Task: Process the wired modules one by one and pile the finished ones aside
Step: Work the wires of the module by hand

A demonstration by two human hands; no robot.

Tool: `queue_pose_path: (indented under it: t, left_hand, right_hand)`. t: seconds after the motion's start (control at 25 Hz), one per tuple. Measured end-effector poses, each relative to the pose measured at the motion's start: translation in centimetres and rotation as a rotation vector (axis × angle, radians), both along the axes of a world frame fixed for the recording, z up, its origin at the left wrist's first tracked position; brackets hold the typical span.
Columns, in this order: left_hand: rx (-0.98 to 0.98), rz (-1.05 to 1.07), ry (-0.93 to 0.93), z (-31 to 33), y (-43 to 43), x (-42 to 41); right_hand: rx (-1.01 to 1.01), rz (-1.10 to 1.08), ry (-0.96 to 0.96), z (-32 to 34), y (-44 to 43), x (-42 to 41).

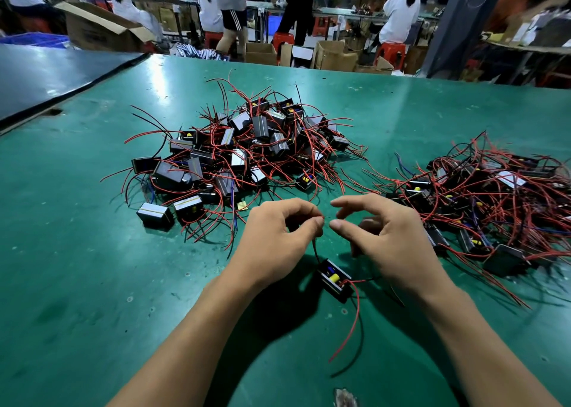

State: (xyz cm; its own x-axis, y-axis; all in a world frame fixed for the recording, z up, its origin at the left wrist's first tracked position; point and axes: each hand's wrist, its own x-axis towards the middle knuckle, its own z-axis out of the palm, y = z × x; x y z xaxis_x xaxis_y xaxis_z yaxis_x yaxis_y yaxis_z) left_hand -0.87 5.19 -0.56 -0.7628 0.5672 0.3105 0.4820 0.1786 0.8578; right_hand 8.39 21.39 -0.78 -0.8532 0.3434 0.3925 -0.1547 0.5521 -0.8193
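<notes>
Left grip [278, 240]: thumb and forefinger closed on the tip of a thin wire [315, 249] rising from the module [335, 278]. Right grip [381, 240]: thumb and forefinger parted, other fingers curled; I cannot tell whether they hold anything. Module lies between my wrists, toward the near edge of the green surface [92, 283], with its red lead [355, 314] trailing nearer to me. Larger heap of wired modules [244, 153] at mid-surface; second heap [494, 196] by the right edge.
</notes>
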Motion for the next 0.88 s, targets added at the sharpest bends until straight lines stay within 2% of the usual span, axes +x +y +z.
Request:
queue_pose_path:
  t: [0.12, 0.24, 0.36, 0.52, 0.56, 0.6, 0.64, 0.76, 0.88]
  left_hand:
    - [-0.017, -0.039, -0.03, 0.1, -0.05, 0.01]
    - [-0.006, -0.044, -0.031, 0.27, -0.1, 0.1]
    - [0.024, -0.019, 0.035, 0.39, -0.18, 0.23]
    - [0.029, -0.007, 0.134, 0.39, -0.02, 0.49]
    - [0.031, -0.002, 0.139, 0.32, 0.02, 0.44]
    - [0.035, 0.009, 0.137, 0.22, 0.05, 0.35]
    - [0.037, 0.022, 0.13, 0.11, 0.08, 0.25]
    - [0.019, 0.048, 0.097, -0.1, 0.03, 0.02]
    - [-0.001, 0.04, 0.076, -0.16, 0.03, -0.1]
  right_hand:
    - [0.305, -0.014, 0.135, -0.21, 0.21, -0.3]
    - [0.355, -0.018, 0.151, -0.37, 0.19, -0.4]
    - [0.132, -0.018, 0.022, -0.45, -0.28, -0.33]
    - [-0.498, 0.087, -0.225, 0.21, -0.46, -0.66]
    - [-0.601, 0.117, -0.253, 0.35, -0.36, -0.62]
    - [-0.603, 0.133, -0.261, 0.38, -0.2, -0.52]
    - [-0.504, 0.131, -0.251, 0.32, -0.08, -0.36]
    - [-0.032, 0.011, -0.132, -0.13, 0.02, -0.01]
    - [0.19, -0.003, 0.038, -0.37, 0.05, -0.18]
